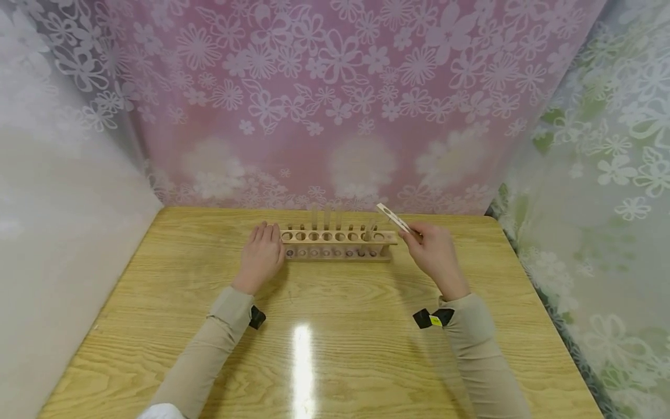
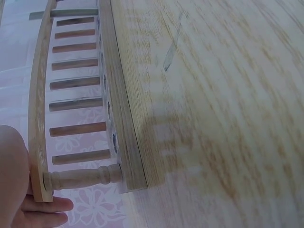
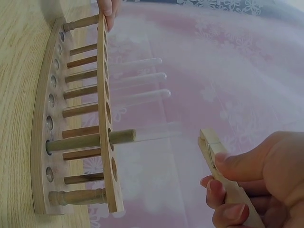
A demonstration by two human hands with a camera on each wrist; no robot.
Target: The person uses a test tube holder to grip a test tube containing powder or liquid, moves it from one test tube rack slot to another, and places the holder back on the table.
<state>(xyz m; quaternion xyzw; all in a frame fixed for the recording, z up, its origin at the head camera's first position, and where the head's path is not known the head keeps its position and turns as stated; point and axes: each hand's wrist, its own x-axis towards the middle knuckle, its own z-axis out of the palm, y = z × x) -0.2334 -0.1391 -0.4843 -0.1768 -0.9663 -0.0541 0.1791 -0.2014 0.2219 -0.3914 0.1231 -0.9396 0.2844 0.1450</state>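
Observation:
A wooden test tube rack [image 1: 335,257] stands near the table's far edge. My left hand [image 1: 263,253] holds its left end, thumb over the top bar and fingers down beside the end. In my right hand [image 1: 435,256] I pinch a wooden test tube clamp [image 3: 218,173], its tip off to the right of the rack and apart from the tubes. A test tube [image 3: 118,137] with murky liquid in its lower part stands in a hole toward the right end, close to the clamp. Empty tubes [image 3: 142,98] sit inverted on the pegs behind, rounded ends up.
Several bare pegs [image 2: 76,157] run along the rack's back. The rack stands on a wood-grain table [image 1: 356,349]. A pink floral curtain [image 1: 314,116] hangs right behind the table, with pale curtains at the left [image 1: 68,192] and right [image 1: 602,203].

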